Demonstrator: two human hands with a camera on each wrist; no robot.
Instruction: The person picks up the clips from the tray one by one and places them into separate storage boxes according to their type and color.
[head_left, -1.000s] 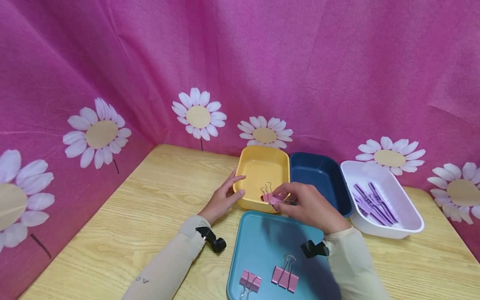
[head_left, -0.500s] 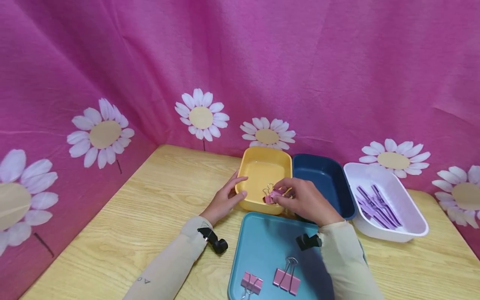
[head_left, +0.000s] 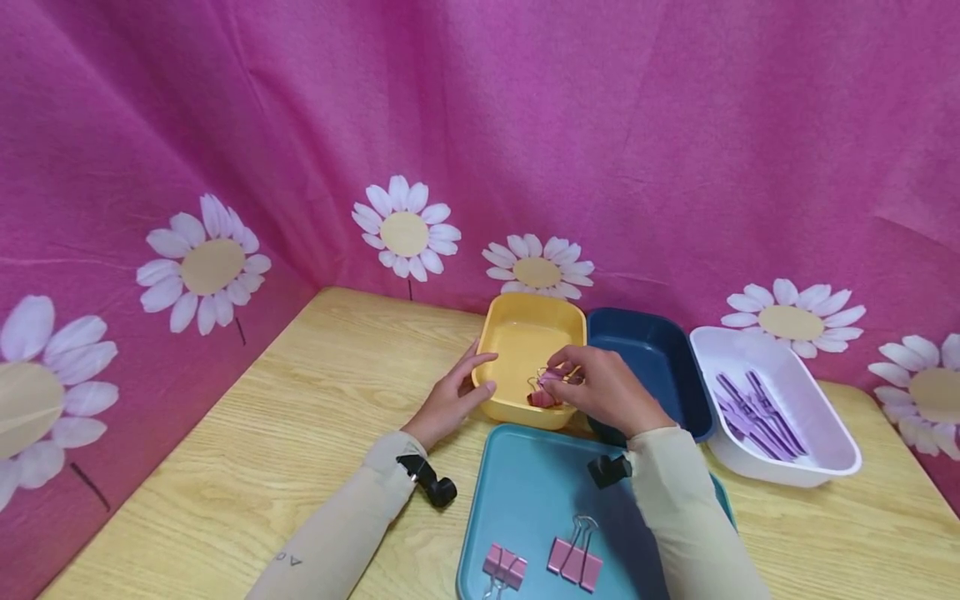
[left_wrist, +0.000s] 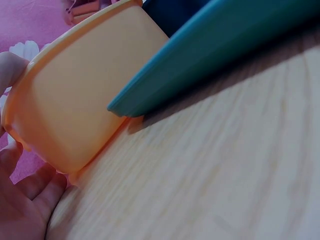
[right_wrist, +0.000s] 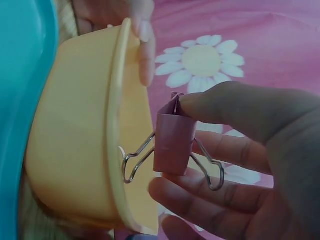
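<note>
While your right hand (head_left: 607,392) hovers over the near part of the yellow bin (head_left: 531,321) in the head view, its fingers pinch a pink binder clip (head_left: 545,388) just above the bin's floor, and your left hand (head_left: 450,400) steadies the bin's left wall, thumb against the outside and fingers over the rim. Judging from that view, the sorting is early: no other clip can be seen lying in the yellow bin, the held one is not yet let go, and two more pink clips (head_left: 540,563) wait on the teal tray (head_left: 525,475) near you. The dark blue bin (head_left: 652,354) beside the yellow one looks bare, and the white bin (head_left: 817,450) holds purple pieces (head_left: 757,408). From the left wrist, you see only the bin's outer wall, the tray's edge touching it, and your fingers curled against the bin at the frame's left. From the right wrist, the clip (right_wrist: 174,142) sits gripped between thumb (right_wrist: 235,107) and fingers, its wire handles spread, just beside the bin's rim (right_wrist: 116,125) and not resting on anything.
</note>
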